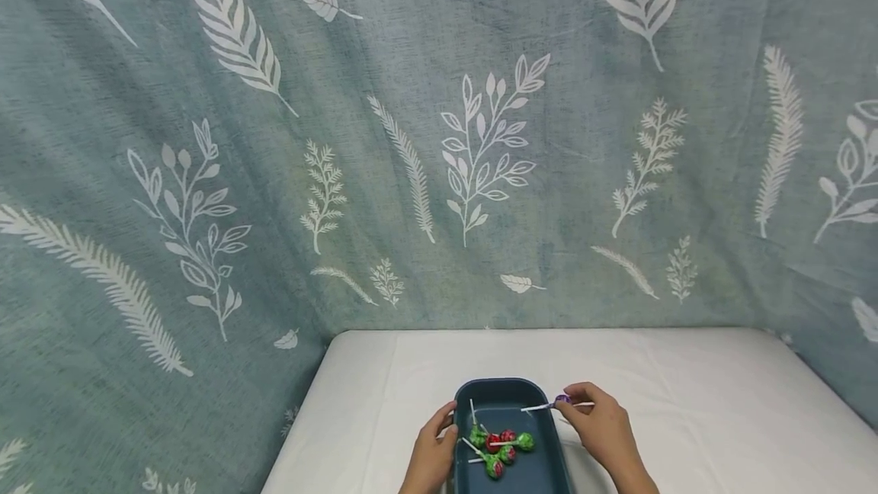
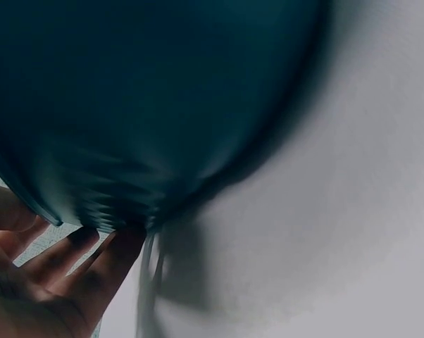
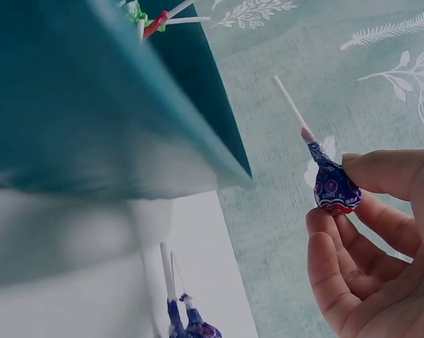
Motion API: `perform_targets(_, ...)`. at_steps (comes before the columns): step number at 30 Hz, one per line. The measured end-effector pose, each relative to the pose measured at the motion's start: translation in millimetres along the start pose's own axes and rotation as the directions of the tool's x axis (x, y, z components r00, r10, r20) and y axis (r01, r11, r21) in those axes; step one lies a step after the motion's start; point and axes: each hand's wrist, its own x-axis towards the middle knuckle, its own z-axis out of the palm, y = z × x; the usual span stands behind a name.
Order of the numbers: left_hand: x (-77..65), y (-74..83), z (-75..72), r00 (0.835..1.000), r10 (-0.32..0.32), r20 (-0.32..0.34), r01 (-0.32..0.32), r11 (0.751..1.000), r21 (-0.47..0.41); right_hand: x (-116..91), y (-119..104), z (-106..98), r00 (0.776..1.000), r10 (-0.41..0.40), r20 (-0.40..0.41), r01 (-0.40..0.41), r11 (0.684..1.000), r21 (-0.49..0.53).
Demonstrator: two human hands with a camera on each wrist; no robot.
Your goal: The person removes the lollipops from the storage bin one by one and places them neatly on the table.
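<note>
**Right hand (image 1: 604, 425) pinches purple lollipop (image 3: 335, 190) at the right edge of the blue tray (image 1: 535, 475)**

The right hand grasps the purple lollipop by its wrapped head, with the thumb on one side and fingertips on the other. In the head view, that head appears just to the right of the tray, near its far end, and the white stick points leftward across the rim, over the interior.

The left hand (image 1: 430, 448) is at the left side of the tray, unclenched, its fingers reaching out fairly straight to touch the outer wall. Whether any fingertip hooks over the rim, the pictures do not let one tell.

Inside the tray, a cluster of green and red lollipops (image 1: 507, 453) lies toward the left and middle of the floor. Their white sticks point in several directions, some crossing neighbouring wrappers.

Outside the tray, on its right side, two more purple lollipops (image 3: 175, 320) show at the bottom of the right wrist view, close together and partly cut off by the frame.

Under the tray spreads a white tablecloth (image 1: 377, 418). Beyond the tray's far end and away to its left and right hangs a blue-green curtain (image 1: 411, 44) printed with pale leaves and sprigs.
</note>
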Motion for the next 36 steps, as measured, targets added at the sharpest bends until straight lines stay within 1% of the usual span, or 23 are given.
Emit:
perform_targets(5, -0.4, 0.1, 0.5, 1.0, 0.012, 0.007, -0.011, 1.0, -0.013, -5, 3, -6, 1.0, 0.021, -0.019, -0.021, 1.0, -0.003)
perform_targets(9, -0.5, -0.5, 1.8, 1.0, 0.002, 0.008, -0.002, 1.0, -0.025, -9, 8, -11, 0.999, 0.035, -0.03, -0.036, 0.999, -0.028)
perform_targets(14, -0.2, -0.7, 1.7, 1.0, -0.001, 0.007, 0.001, 1.0, -0.008, -14, 16, -16, 0.996, 0.083, -0.041, -0.084, 0.996, -0.029)
perform_targets(18, 0.2, -0.3, 0.1, 1.0, 0.003, 0.0, -0.003, 1.0, 0.008, -16, 23, -20, 0.993, 0.105, -0.045, -0.106, 0.994, -0.032)
perform_targets(30, 0.6, -0.8, 0.2, 1.0, -0.017, -0.003, 0.017, 1.0, 0.005, -23, 38, -28, 0.985, 0.161, -0.07, -0.167, 0.982, -0.092)
perform_targets(36, 0.1, 0.0, -0.1, 1.0, -0.005, -0.004, 0.005, 1.0, 0.008, -27, 47, -29, 0.975, 0.205, -0.09, -0.215, 0.971, -0.109)
